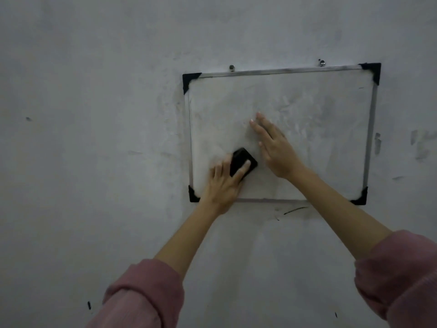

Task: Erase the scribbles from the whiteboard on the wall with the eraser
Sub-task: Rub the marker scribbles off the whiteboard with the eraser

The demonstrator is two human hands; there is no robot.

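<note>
Left hand pinching eraser on whiteboard, right hand spread flat

Left hand curled in a grip, right hand flat, fingers spread.

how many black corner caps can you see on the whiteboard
4, one at each corner: top left, top right, bottom left, bottom right. The left hand touches the bottom-left one but does not hide it.
</note>
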